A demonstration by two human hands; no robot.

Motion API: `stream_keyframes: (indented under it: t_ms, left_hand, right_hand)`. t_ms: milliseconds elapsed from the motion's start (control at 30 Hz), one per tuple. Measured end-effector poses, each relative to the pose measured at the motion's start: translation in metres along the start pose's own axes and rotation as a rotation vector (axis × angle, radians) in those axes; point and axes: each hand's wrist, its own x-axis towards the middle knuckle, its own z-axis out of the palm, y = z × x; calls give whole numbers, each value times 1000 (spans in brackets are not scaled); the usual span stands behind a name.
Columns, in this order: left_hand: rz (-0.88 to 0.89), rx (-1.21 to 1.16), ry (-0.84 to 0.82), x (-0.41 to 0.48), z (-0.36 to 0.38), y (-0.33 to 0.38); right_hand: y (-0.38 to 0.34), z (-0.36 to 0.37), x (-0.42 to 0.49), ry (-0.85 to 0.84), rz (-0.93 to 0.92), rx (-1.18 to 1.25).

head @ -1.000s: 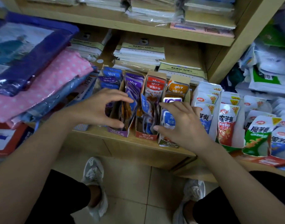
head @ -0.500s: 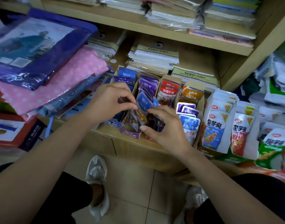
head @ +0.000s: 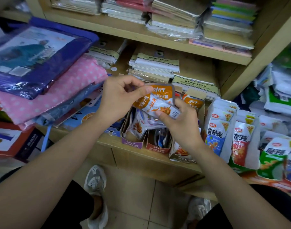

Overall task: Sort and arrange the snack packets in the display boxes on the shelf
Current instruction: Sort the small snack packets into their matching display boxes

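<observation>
- Hands over the display boxes (head: 132,143): my left hand (head: 120,100) pinches the top corner of the orange snack packets (head: 161,96), fingers curled.
- My right hand (head: 181,123) grips their lower end, thumb pressed on the front.
- The packets hang just above the boxes on the wooden shelf (head: 158,160), with notebooks (head: 154,66) stacked behind and tiled floor (head: 133,195) below.
</observation>
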Motion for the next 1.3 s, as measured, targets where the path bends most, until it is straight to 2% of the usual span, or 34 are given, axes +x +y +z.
stream_keyframes:
  t_ms: [133, 233, 300, 433, 567, 733, 900, 1067, 1167, 1300]
  left_hand:
    - [-41, -90, -97, 4, 26, 2]
    - [-93, -26, -183, 4, 46, -1]
    - [-42, 166, -260, 1, 59, -4]
    - [230, 594, -507, -7, 87, -4]
    - [262, 869, -702, -10, 110, -11]
    - [237, 684, -665, -10, 117, -2]
    - [130, 442, -739, -31, 103, 11]
    - [168, 366, -675, -53, 93, 18]
    - [171, 349, -590, -64, 86, 17]
    - [85, 334, -346, -75, 81, 15]
  right_hand:
    - [7, -41, 1, 78, -17, -34]
    - [17, -76, 1, 195, -4, -60]
    - [22, -95, -1, 268, 11, -63]
    - [37, -120, -3, 403, 49, -156]
    - [44, -132, -11, 433, 93, -165]
    - [46, -139, -17, 430, 122, -152]
    - [51, -141, -24, 399, 142, -172]
    - [52, -142, -31, 336, 164, -138]
    - [50, -140, -34, 289, 151, -107]
    - [47, -139, -38, 271, 140, -107]
